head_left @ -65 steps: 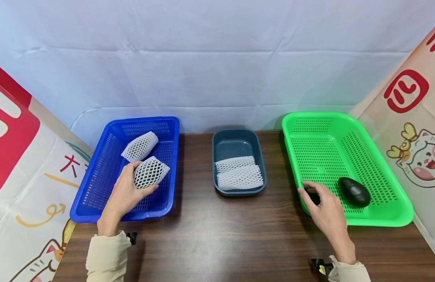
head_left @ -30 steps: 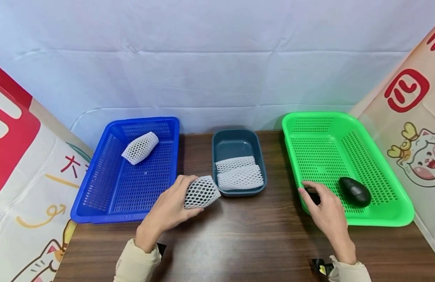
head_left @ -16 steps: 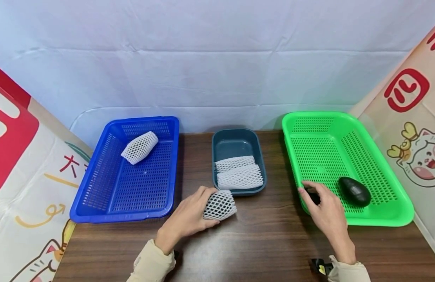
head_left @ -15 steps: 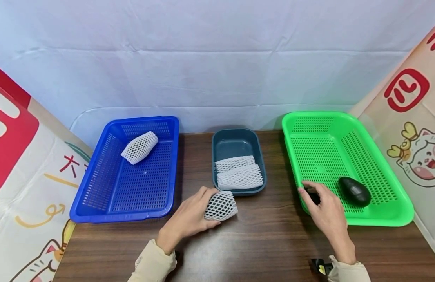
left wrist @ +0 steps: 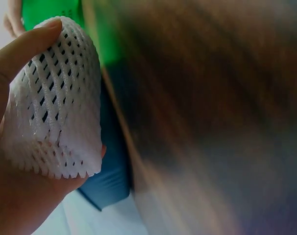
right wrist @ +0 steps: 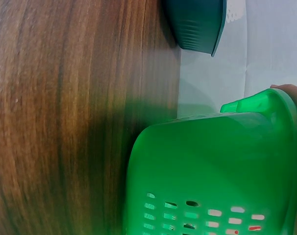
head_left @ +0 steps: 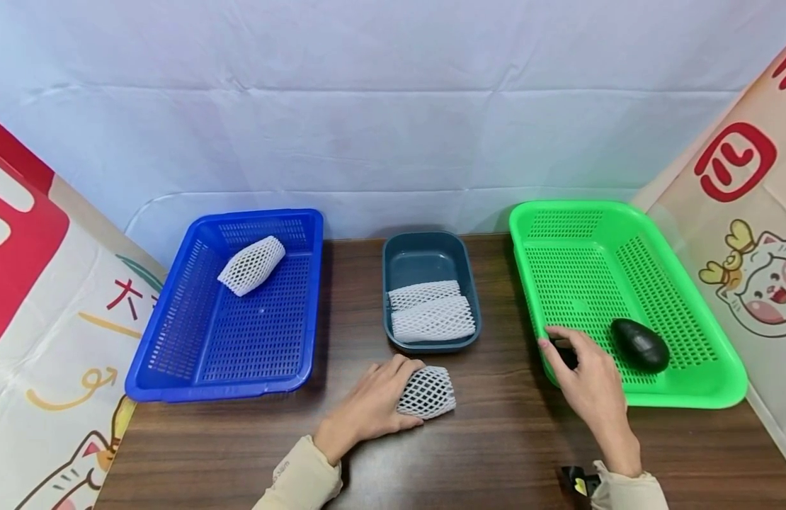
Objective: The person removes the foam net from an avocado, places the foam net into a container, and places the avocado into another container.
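Observation:
My left hand (head_left: 374, 400) holds an avocado in a white foam net sleeve (head_left: 428, 392) over the table, just in front of a dark teal tray (head_left: 388, 312). In the left wrist view its thumb lies across the net. Two white foam net sleeves (head_left: 434, 319) lie flat in the tray. My right hand (head_left: 587, 372) is at the near left of a green basket (head_left: 699, 397), fingertips at the rim. Between thumb and fingers shows part of a dark fruit (head_left: 566, 356), mostly hidden; whether they grip it I cannot tell. A bare dark avocado (head_left: 640, 346) lies beside it.
A blue basket (head_left: 221, 392) stands at the left, with one white net-sleeved fruit (head_left: 251, 266) toward its back. The brown wooden table (head_left: 495, 453) meets a pale cloth backdrop (head_left: 393, 142) behind the containers. Printed panels stand at both sides.
My left hand has lifted the sleeved avocado from the blue basket and carried it right, past the tray's near left corner to a spot in front of it. My right hand has not moved.

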### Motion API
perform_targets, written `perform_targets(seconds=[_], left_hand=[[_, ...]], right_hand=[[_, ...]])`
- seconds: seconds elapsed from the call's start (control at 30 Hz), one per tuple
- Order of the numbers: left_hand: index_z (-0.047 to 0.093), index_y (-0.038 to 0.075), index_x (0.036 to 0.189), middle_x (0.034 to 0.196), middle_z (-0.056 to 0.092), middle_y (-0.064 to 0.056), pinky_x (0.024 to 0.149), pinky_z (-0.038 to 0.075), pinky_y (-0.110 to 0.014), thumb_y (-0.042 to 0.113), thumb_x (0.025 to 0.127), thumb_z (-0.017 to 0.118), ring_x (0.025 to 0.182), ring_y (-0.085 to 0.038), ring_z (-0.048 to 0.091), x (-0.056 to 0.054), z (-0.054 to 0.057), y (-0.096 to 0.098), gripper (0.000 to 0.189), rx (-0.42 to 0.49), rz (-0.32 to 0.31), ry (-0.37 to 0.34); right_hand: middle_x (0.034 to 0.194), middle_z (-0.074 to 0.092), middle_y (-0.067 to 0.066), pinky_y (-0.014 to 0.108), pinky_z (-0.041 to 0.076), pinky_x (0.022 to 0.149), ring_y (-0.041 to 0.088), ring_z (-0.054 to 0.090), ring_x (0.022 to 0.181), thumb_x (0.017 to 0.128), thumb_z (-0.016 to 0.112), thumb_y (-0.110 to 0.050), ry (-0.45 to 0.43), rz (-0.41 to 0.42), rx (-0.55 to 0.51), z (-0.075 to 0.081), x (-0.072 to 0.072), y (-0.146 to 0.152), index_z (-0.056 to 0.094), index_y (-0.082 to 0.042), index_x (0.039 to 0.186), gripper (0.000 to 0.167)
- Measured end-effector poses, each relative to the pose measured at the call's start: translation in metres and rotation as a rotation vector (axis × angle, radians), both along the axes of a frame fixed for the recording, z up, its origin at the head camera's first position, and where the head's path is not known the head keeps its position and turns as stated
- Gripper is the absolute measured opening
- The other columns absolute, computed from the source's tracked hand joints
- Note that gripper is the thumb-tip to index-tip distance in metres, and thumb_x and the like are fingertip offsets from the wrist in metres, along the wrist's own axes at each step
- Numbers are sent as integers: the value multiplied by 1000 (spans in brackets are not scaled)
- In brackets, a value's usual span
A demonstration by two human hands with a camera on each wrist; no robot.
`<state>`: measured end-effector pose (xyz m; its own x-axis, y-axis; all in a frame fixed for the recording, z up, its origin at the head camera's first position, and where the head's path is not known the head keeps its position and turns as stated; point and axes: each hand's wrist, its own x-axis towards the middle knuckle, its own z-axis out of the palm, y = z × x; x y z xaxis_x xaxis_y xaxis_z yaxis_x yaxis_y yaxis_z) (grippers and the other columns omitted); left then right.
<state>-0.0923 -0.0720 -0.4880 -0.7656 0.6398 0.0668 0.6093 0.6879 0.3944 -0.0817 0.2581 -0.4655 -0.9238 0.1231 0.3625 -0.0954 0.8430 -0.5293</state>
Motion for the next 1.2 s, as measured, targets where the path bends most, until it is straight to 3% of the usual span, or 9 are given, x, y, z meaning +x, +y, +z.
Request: perform_targets(seconds=[0.27,0.43,0.7,0.93,1.0,1.1,1.2], left_hand=[[49,16,136,122,57,1,96,47,-37,48,76,82,113,-12,57,3,-8,7,76,-27,3,15],[46,17,142,127,57,0,100,45,-41,53,76,80,117,-17,56,3,-5,1,82,-23,30,-35],[42,25,150,129,62,-4,95,42,-47,57,79,74,117,-25,57,1,-2,-15,84,-3,31,-104],[43,26,150,131,66,-4,94,41,-46,55,82,70,115,-24,60,0,-1,-20,79,-21,21,-105],[43,25,150,132,66,-4,96,42,-47,53,81,72,117,-24,62,-1,0,-21,79,-26,22,-105],[45,23,150,133,65,-4,97,43,-49,51,80,74,118,-23,63,-1,0,-23,80,-33,19,-98],[45,22,149,132,66,-5,99,43,-49,49,80,74,118,-23,63,-2,-1,-25,81,-32,8,-91]], right_hand=[[102,71,14,35,45,63,32,66,85,95,67,-24,4,8,2,2,0,-1,70,-9,118,28],[102,71,14,35,44,62,32,66,85,94,67,-24,8,13,3,2,-1,-1,70,-9,118,28],[104,71,14,31,44,65,31,66,87,94,68,-22,26,17,-4,2,-1,0,70,-8,118,28],[112,69,19,51,47,73,39,66,94,93,69,-17,57,40,-9,2,0,0,70,-5,116,27],[113,69,20,52,46,77,40,65,97,91,70,-14,79,54,-20,1,1,1,70,-4,116,26],[110,70,19,38,46,83,36,64,98,88,73,-9,137,85,-35,-1,1,1,71,-4,113,26],[106,71,18,14,41,88,19,64,100,84,75,-3,206,117,-44,-2,-1,1,72,-4,110,27]])
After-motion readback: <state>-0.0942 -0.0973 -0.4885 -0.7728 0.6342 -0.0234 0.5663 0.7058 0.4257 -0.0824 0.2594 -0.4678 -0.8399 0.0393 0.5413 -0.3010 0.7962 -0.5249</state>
